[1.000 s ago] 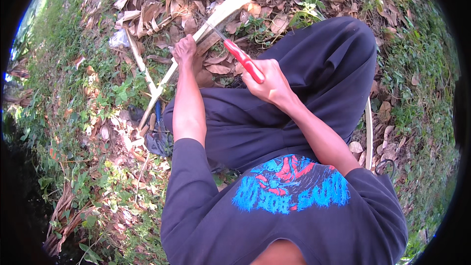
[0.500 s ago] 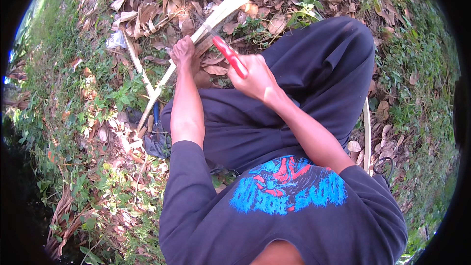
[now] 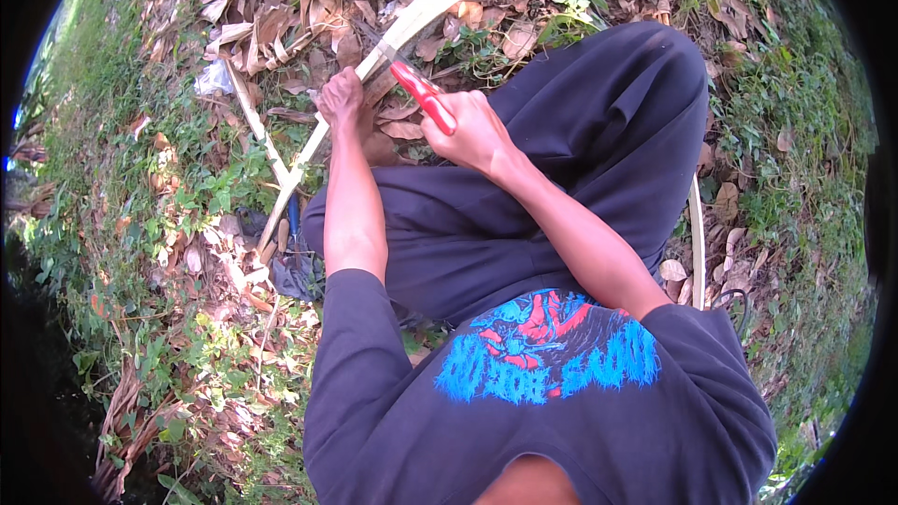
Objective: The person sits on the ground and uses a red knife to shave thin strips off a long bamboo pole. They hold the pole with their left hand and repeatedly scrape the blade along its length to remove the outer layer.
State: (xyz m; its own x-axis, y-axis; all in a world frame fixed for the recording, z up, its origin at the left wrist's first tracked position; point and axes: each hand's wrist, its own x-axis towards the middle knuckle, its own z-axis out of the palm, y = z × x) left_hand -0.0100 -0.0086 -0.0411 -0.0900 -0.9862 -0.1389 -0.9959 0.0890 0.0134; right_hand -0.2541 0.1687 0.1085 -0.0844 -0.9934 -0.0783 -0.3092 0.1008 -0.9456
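left hand closed around pale strip, right hand gripping red-handled tool, blade at strip just beyond left hand, dry leaves lying around

A head-worn fisheye camera looks steeply down from close above the wearer's shirt, past the left hand and right hand to leafy ground.

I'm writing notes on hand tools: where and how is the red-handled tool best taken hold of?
Probably by the red handle, coming from the picture's lower right, as the right hand does. The handle is elongated and slants down toward that side, while the blade points up and left, at the pale strip.
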